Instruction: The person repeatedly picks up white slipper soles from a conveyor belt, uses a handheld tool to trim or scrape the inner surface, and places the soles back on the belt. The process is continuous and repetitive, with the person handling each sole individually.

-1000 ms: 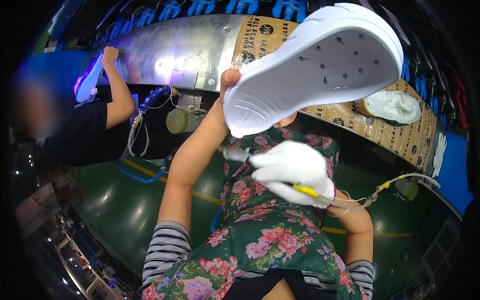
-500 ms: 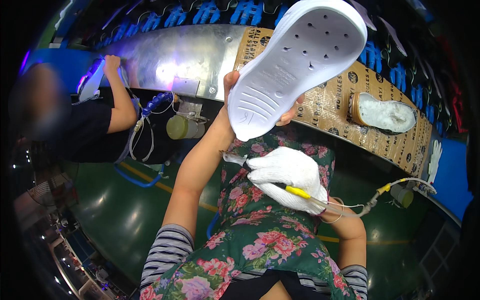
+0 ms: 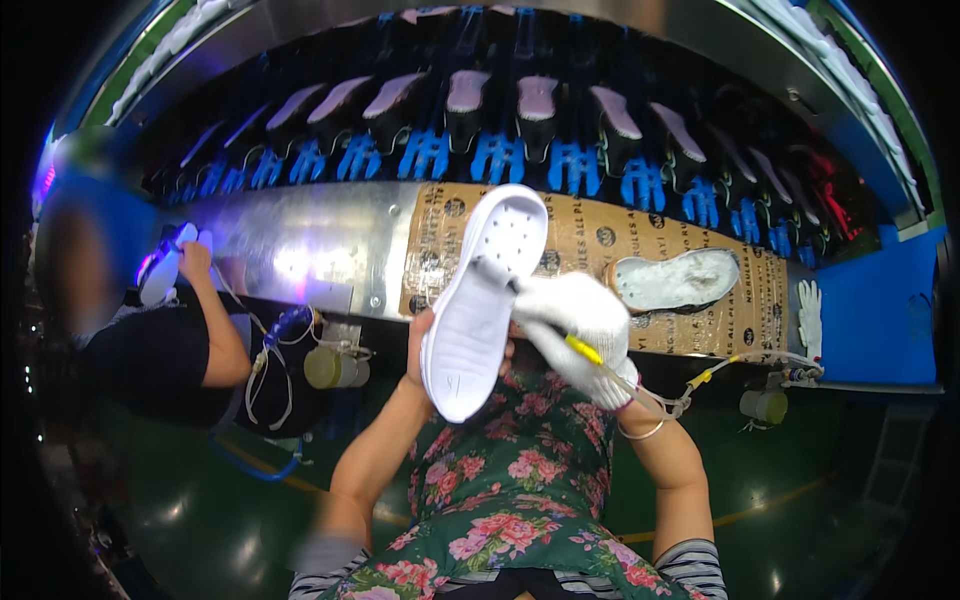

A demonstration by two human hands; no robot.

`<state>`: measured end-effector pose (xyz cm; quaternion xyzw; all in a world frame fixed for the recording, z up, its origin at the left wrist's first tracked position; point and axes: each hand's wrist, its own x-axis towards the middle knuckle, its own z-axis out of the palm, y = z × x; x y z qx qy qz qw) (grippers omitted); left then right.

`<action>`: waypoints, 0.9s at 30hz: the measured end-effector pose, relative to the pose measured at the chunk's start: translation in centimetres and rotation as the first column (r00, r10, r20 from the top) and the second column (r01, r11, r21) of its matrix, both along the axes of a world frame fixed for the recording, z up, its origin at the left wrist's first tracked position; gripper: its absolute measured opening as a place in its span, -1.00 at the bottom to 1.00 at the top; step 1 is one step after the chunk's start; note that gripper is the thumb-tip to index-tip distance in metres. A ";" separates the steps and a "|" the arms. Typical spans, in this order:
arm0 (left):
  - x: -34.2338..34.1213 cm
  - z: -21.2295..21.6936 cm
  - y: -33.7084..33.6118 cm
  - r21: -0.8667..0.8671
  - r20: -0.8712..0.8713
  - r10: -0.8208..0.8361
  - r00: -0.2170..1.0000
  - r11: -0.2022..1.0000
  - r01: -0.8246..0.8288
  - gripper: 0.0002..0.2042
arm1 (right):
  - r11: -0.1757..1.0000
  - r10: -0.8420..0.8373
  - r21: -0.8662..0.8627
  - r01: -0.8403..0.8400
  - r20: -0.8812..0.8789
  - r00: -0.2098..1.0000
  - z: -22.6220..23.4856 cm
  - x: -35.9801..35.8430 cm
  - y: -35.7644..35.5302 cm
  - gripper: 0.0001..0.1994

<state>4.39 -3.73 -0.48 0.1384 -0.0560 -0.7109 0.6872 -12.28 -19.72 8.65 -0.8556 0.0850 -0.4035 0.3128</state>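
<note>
A white shoe sole point(image 3: 468, 335), with small holes toward its far end, is held up in front of me. My bare left hand point(image 3: 416, 345) is closed around it from beneath, the thumb at its left edge and fingertips showing at its right. My right hand point(image 3: 572, 325), in a white knit glove, is closed on a small brush point(image 3: 503, 279) whose dark end lies at the middle of the sole; the handle is mostly hidden. A thin hose with a yellow fitting point(image 3: 584, 350) runs along the back of that hand.
A pale-filled sole point(image 3: 680, 280) lies on the printed brown covering point(image 3: 575, 235) of the bench. Beyond are blue holders point(image 3: 497, 158) carrying shoe parts. A white glove point(image 3: 810, 315) hangs at the right. At the left, another person's arm point(image 3: 215, 315) reaches toward a sole.
The white sole has come down and away from my view. My right hand has risen, bringing the brush from below the sole onto its middle. The view now takes in more of the rack.
</note>
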 end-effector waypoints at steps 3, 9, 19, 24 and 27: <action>-1.4 0.4 -0.8 -0.082 0.010 -0.080 0.997 0.993 0.081 -0.02 | 0.965 -0.182 -0.178 0.192 0.074 0.981 0.0 -0.1 -1.8 -0.74; 1.1 3.9 -0.5 -0.172 0.227 0.038 0.973 0.985 0.001 0.10 | 0.848 0.238 0.443 -0.292 0.175 0.955 2.1 -3.9 1.6 -0.82; 2.0 22.6 -16.5 -0.795 0.162 -0.204 0.965 0.553 0.250 0.19 | 0.279 -0.372 0.950 -0.140 0.241 0.896 -1.7 -10.0 2.5 -0.81; 3.2 29.7 -25.5 -0.443 -0.019 0.021 1.000 0.896 -0.028 0.02 | 0.465 -0.175 0.885 -0.004 0.096 0.980 -4.1 -6.7 3.5 -0.84; 1.4 28.9 -25.9 -0.394 0.120 0.149 0.982 0.915 -0.091 0.00 | 0.445 -0.147 0.895 0.040 0.029 0.989 -4.8 -8.0 3.9 -0.84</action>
